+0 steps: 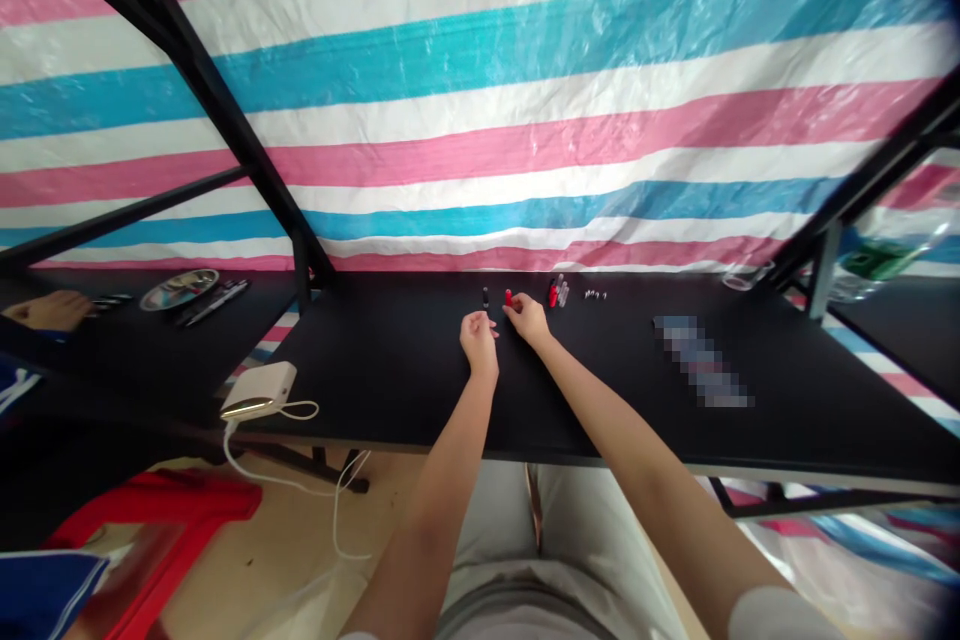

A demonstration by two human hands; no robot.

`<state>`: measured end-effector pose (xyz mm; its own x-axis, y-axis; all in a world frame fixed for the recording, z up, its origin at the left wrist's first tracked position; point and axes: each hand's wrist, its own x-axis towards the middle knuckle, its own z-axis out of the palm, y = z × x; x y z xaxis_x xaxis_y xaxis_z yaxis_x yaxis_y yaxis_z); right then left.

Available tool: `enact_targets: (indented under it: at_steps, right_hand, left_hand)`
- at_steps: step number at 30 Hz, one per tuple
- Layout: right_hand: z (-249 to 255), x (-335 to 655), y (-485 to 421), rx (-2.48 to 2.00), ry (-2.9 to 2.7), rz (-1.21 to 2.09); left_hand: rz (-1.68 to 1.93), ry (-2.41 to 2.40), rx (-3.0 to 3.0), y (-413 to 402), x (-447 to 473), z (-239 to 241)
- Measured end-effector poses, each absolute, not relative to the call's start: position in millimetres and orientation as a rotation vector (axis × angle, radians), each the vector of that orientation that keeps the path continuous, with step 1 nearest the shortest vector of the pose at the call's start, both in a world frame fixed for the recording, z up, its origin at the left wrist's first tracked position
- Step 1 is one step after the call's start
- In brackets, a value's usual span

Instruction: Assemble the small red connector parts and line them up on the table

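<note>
My right hand (529,322) is closed, its thumb and fingertips pinching a small red cylindrical piece (508,298) just above the black table. Beside it, my left hand (478,342) has its fingers curled in; whatever they hold, if anything, is hidden. A small black cylindrical piece (485,300) shows just beyond the left fingertips; whether they touch it I cannot tell. To the right of my right hand sit several red pieces (553,295) and a bunch of clear tubes (563,292). Farther right lies a row of tiny shiny bits (595,295).
A white box (259,390) with a cable sits at the table's (375,370) left front corner. A blurred-out flat object (701,360) lies on the right. A clear round container (746,275) stands at the back right. Another person's hand (49,310) is at the left table.
</note>
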<state>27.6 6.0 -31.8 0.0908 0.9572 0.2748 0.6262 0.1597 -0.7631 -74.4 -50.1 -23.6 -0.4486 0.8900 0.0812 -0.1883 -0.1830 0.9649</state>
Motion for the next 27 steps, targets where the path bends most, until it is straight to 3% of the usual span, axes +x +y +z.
enact_targets:
  at_steps: [6, 19, 27]
  right_hand:
    - [-32.7, 13.1, 18.9, -1.728, -1.688, 0.358]
    - [-27.2, 2.4, 24.7, -1.853, -1.668, 0.362]
    - [-27.0, 41.4, -14.0, -1.543, -1.782, 0.249]
  left_hand:
    - [1.721, 1.270, 0.841, -49.5, -73.2, -20.6]
    - [1.719, 1.277, 0.824, -46.6, -73.3, -21.7]
    - [1.701, 1.263, 1.036, -52.2, -67.5, -20.8]
